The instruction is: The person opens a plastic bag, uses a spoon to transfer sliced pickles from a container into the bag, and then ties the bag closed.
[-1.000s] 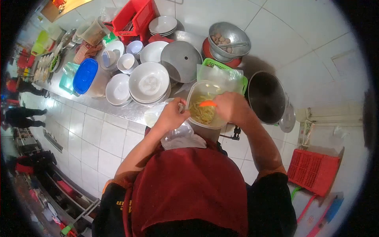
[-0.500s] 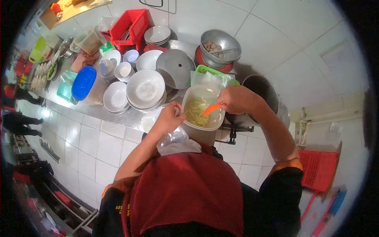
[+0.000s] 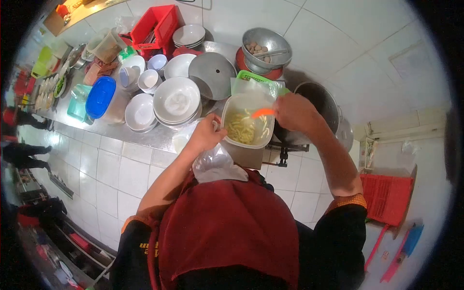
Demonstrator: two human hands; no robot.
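A white square plastic tub [image 3: 256, 143] holds pale yellow, noodle-like pieces [image 3: 241, 130]. My left hand [image 3: 207, 133] is closed at its left rim, thumb and fingers gripping the edge. My right hand [image 3: 295, 113] is wrapped round an orange plastic utensil [image 3: 262, 112], whose exposed end reaches over the tub; most of its handle is hidden in my fist. Some pale pieces lie by the utensil's end. Below my left hand, a clear plastic bag [image 3: 215, 162] hangs against my front.
Stacked white bowls [image 3: 176, 99] and a grey round lid [image 3: 212, 76] stand left of the tub. Behind it are a green basket [image 3: 251, 76] and a metal bowl of brown balls [image 3: 278, 38]. A large dark pot [image 3: 319, 108] stands at right. A blue-lidded container [image 3: 101, 98] is farther left.
The orange utensil has risen from the pieces toward the tub's far right side, with my right hand moving slightly right and up. My left hand stays at the rim.
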